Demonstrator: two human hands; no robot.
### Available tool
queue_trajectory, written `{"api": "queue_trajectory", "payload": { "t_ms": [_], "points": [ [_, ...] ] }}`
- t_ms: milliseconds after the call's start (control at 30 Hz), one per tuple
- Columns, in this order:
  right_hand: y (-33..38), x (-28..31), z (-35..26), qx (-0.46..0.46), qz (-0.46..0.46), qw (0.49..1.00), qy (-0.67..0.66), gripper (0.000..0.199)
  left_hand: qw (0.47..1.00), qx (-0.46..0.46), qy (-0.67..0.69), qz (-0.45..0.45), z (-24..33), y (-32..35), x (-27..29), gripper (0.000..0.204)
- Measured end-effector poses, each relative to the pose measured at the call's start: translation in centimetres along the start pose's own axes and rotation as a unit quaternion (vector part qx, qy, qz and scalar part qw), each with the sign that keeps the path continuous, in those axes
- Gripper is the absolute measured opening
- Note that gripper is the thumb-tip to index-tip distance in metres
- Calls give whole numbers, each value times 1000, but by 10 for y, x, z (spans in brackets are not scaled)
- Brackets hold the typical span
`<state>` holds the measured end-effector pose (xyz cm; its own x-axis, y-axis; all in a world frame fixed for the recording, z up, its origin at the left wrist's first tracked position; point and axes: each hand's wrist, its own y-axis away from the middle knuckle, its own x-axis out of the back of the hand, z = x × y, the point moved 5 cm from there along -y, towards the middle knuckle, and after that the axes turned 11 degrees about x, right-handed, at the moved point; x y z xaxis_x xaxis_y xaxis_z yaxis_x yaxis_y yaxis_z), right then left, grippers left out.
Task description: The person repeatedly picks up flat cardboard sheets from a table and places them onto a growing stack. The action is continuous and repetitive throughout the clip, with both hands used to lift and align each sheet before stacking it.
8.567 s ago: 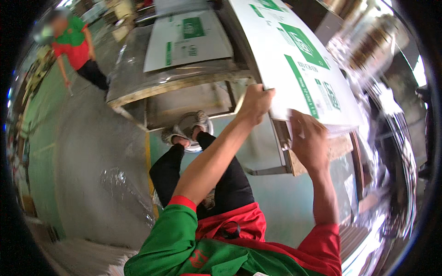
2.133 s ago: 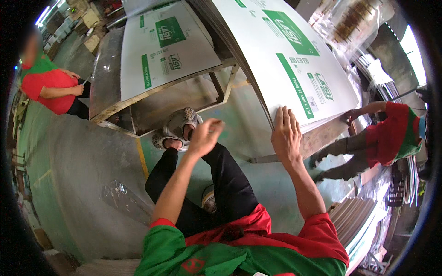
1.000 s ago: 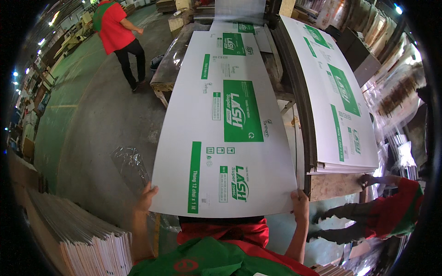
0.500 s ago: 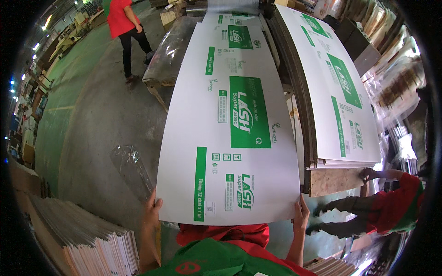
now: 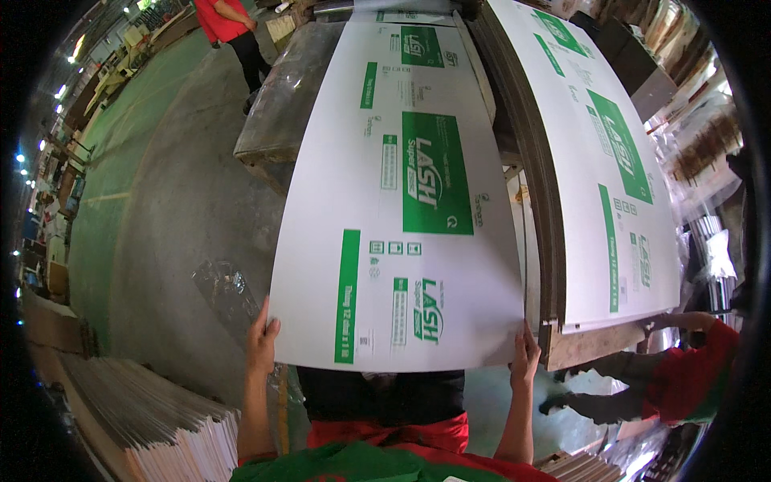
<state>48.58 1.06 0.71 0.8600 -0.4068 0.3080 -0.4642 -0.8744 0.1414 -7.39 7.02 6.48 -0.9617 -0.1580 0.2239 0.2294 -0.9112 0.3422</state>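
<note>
A long white cardboard sheet with green print stretches away from my waist toward a worktable. My left hand grips its near left edge, thumb on top and fingers mostly hidden beneath. At the opposite edge, my right hand is closed on the sheet in the same way. The sheet's far end reaches the grey rollers or bar at the top of the view; what supports it there is hard to make out.
To the right stands a tall stack of similar printed sheets on a wooden pallet, a co-worker touching its near end. Folded cardboard fills the lower left. A plastic-covered table and another person are beyond.
Both my hands and the sheet have moved forward, away from my body. The view has shifted slightly, and the person at the far left appears higher in it.
</note>
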Motion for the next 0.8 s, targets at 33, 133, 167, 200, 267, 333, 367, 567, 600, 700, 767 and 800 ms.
{"api": "queue_trajectory", "payload": {
  "t_ms": [33, 133, 167, 200, 267, 333, 367, 567, 600, 700, 767, 800],
  "points": [
    [-25, -9, -1, -3, 2, 1000, 11, 49, 999, 42, 15, 1, 1, -26, -5, 68],
    [-82, -36, -6, 35, 18, 999, 15, 47, 998, 38, 52, -15, 12, -87, -12, 68],
    [-96, -42, -8, 59, 18, 998, 28, 47, 998, 37, 47, -10, 12, -99, -14, 68],
    [-109, -47, -6, 42, 28, 997, 51, 46, 998, 53, 31, -5, 10, -111, -17, 68],
    [-134, -60, -7, 65, 13, 997, 26, 47, 998, 47, 41, -11, 15, -139, -24, 66],
    [-153, -69, -4, 58, 18, 998, 2, 48, 997, 61, 53, -9, 17, -162, -31, 65],
    [-166, -74, -3, 72, 29, 997, -12, 51, 996, 65, 65, -5, 19, -175, -34, 63],
    [-257, -107, 5, 138, 45, 989, 4, 48, 989, 50, 129, -45, 9, -269, -51, 61],
    [-273, -115, 5, 125, 41, 991, -5, 46, 989, 61, 133, -24, 1, -285, -49, 63],
    [-280, -135, -12, 47, 59, 995, 63, 46, 985, 106, 138, -19, -22, -343, -51, 75],
    [-237, -144, -56, 159, 64, 950, 261, 49, 983, 73, 153, -65, -22, -382, -57, 71],
    [-204, -147, -81, 211, 48, 925, 313, 51, 976, 103, 178, -70, -25, -398, -60, 63]
  ]
}}
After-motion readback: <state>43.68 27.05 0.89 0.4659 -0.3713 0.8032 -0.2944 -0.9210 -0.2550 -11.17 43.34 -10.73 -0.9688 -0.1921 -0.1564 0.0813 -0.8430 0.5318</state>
